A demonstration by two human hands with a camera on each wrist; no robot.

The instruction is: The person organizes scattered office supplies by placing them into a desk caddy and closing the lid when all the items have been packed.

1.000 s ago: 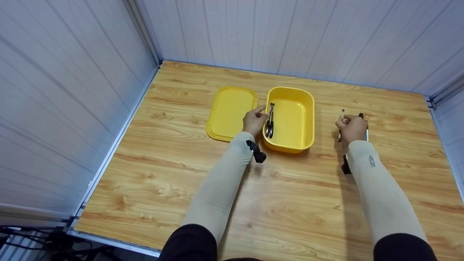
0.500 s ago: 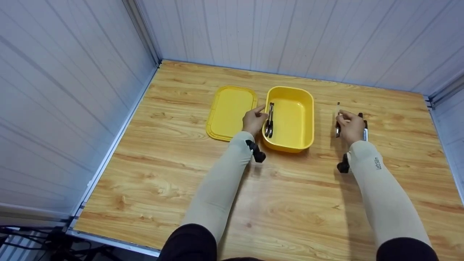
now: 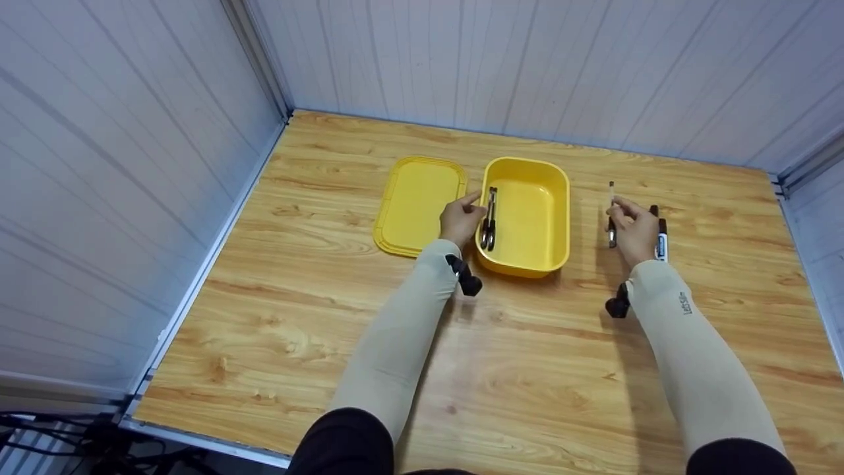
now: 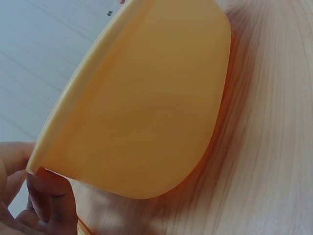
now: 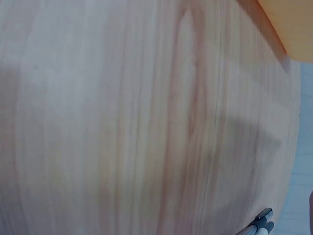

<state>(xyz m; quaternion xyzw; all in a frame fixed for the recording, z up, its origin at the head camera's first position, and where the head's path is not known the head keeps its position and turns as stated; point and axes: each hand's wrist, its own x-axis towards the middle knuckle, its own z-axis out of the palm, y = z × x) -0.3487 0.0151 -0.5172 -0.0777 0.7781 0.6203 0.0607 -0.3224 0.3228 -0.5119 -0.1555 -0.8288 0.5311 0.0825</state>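
Note:
My left hand point(image 3: 461, 221) pinches the left rim of a yellow plastic box point(image 3: 568, 218). The left wrist view shows its thumb and fingers point(image 4: 54, 193) on either side of the rim of the box point(image 4: 146, 98). Two dark-capped pens point(image 3: 490, 227) lie side by side along the box's left inner wall. To the right of the box, my right hand point(image 3: 635, 231) pinches a pen point(image 3: 612, 237) with a clear barrel and a black cap. In the right wrist view only the clip end of a pen point(image 5: 263, 218) shows at the bottom.
A flat yellow lid point(image 3: 419, 208) lies left of the box. A white marker with a black cap point(image 3: 662, 244) and another black-capped one point(image 3: 654, 210) lie partly hidden behind my right hand. Panelled walls point(image 3: 527, 66) enclose the wooden table point(image 3: 527, 369) at the back and sides.
My right hand has moved a little to the left with the pen, uncovering more of the white marker. My left hand stays on the rim.

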